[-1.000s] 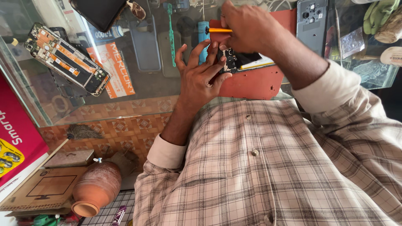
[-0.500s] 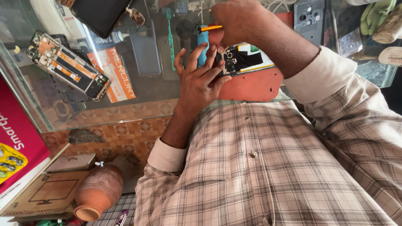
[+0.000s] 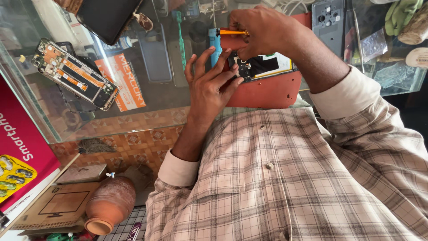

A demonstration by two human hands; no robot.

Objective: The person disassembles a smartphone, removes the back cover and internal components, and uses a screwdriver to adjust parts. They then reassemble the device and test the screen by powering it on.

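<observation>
An opened phone [image 3: 264, 66] with its insides showing lies on a red mat [image 3: 267, 93] on the glass counter. My left hand [image 3: 209, 87] steadies the phone's left end, fingers spread along its edge. My right hand [image 3: 263, 31] is above the phone, closed around an orange-handled screwdriver [image 3: 232, 32] that points left. A blue tool [image 3: 215, 42] stands just behind my left fingertips.
Another stripped phone frame [image 3: 73, 73] lies at the left of the glass counter [image 3: 147, 111]. There is a dark phone [image 3: 109, 15] at the back and a grey back cover [image 3: 327, 18] at the upper right. Below sit a clay pot [image 3: 109, 205], a cardboard box [image 3: 58, 205] and a magenta box [image 3: 22, 147].
My right hand with the screwdriver has shifted a little left over the phone's end. My left hand stays on the phone, its fingers slightly re-spread.
</observation>
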